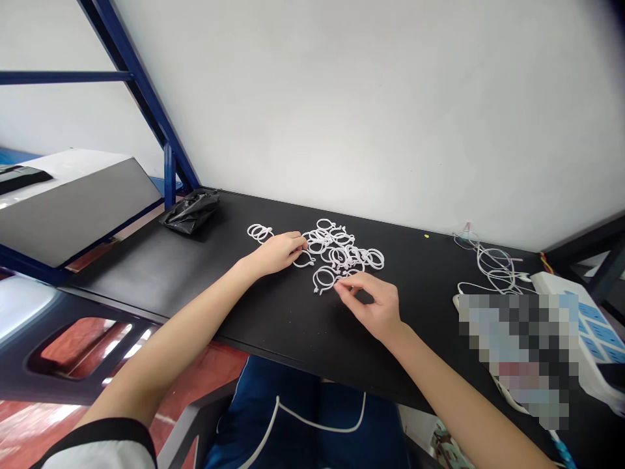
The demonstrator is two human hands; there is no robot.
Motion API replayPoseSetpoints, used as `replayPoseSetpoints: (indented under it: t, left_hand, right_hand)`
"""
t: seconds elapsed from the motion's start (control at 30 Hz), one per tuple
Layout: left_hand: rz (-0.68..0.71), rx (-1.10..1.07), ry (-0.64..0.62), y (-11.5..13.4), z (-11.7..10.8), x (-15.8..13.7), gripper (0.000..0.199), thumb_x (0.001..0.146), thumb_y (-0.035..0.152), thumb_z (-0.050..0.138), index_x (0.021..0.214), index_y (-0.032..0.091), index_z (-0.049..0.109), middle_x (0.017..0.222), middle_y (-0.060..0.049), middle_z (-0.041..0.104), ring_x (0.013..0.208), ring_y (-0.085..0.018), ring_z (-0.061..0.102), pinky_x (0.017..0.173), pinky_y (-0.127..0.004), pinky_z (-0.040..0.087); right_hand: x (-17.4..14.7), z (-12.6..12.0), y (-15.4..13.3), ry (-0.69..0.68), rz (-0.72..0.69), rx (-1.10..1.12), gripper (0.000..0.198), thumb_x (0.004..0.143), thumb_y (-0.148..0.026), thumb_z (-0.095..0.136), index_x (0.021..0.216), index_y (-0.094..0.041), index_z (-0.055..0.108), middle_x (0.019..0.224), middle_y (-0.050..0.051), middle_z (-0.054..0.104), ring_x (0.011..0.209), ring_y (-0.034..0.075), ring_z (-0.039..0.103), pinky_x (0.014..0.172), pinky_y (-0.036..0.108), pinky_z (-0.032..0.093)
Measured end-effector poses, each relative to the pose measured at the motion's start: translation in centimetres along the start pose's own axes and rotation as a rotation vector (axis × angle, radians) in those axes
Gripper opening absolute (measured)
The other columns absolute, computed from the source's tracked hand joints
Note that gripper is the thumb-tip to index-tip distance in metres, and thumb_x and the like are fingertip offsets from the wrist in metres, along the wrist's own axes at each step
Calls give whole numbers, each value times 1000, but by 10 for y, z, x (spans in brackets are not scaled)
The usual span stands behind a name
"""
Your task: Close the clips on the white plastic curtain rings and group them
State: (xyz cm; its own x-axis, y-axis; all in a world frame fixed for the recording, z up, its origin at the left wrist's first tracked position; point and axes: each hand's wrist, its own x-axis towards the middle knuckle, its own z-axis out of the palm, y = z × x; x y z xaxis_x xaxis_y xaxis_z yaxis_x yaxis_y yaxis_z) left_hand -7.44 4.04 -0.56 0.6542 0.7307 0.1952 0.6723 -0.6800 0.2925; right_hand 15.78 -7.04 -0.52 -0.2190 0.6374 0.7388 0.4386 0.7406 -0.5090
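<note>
Several white open rings with small knobbed ends, like shower curtain rings, lie in a loose pile (342, 251) on the black table (283, 326). My left hand (280, 253) is at the pile's left side, its fingers closed on the edge of one white ring (305, 262). To the right and nearer me, my right hand (374, 303) makes a pinch with thumb and forefinger at the knobbed end of another white ring (322, 279). Its fingertips partly cover that end. A smaller group of white rings (258, 232) sits just beyond my left hand, apart from the pile.
A crumpled black plastic bag (193, 210) lies at the table's far left. On the right are tangled white cables (498, 267), a blurred-out flat object (517, 358) and a white power strip (581, 312). A pale wall (366, 117) stands behind the table, with a blue metal frame (141, 98) at left.
</note>
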Motion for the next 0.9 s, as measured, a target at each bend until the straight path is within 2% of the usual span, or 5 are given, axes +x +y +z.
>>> replayPoseSetpoints:
  t: [0.13,0.37,0.6,0.9]
  left_hand:
    - [5,4,8,1,0,-1,23,94,13,41,100,17,62,99,-6,61,79,-17,62,73,-28,49]
    - [15,-6,28,2,1,-1,25,95,14,38,103,17,62,102,-6,62,81,-17,62,74,-29,50]
    - [-15,-4,10,1,0,-1,24,90,11,44,106,17,61,101,-6,64,86,-19,63,76,-29,51]
    - [-2,1,25,-4,-1,-1,25,90,10,41,102,17,62,102,-6,67,90,-20,65,80,-32,52]
  right_hand:
    - [-6,4,3,-219,43,142,14,84,-23,72,97,-21,69,78,2,74,64,13,68,52,24,54]
    - [-8,4,6,-427,166,130,18,82,-34,74,95,-22,70,96,5,75,86,19,71,60,27,57]
    - [-6,2,5,-495,269,103,22,80,-38,75,95,-22,71,115,7,72,97,21,70,64,29,58]
    - [-5,1,2,-525,266,35,18,82,-37,73,94,-24,71,128,7,67,95,21,71,65,29,60]
